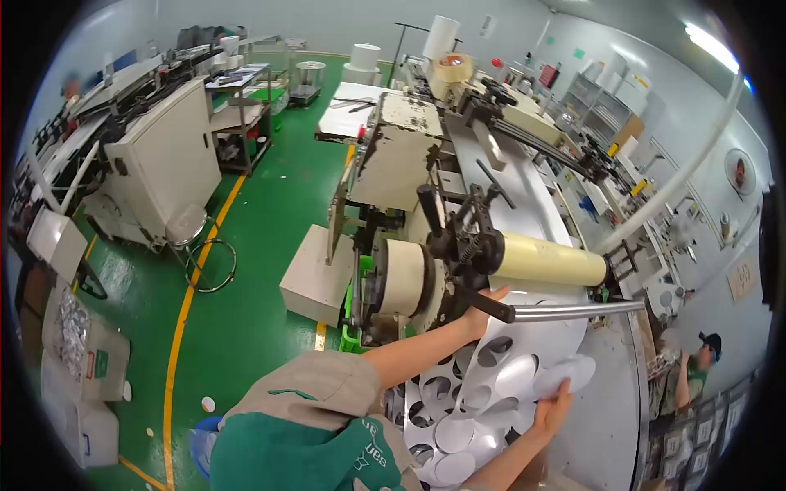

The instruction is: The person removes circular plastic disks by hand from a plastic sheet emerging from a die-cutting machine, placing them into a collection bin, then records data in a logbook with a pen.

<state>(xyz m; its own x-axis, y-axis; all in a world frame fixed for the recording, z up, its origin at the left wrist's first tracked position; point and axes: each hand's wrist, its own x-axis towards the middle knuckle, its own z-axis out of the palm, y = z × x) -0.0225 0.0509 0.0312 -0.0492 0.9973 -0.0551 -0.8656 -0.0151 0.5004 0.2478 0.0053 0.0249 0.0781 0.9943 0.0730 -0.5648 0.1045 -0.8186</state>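
Reads "san" in white letters (pixel 373 455) on the green part of the wearer's shirt (pixel 278 450) — turned sideways, with further letters next to it too skewed to make out. Shows large dark characters on a tan sheet (pixel 742 280) on the right wall — cannot be read for certain. Also too small to read on the green label (pixel 101 364) of the left-hand bin (pixel 116 380) and the white notice (pixel 488 26) on the back wall.

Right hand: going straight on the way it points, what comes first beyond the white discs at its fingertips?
Past the white discs, the right hand would probably meet the shiny metal bar first; depth is unclear, so it might clear it.
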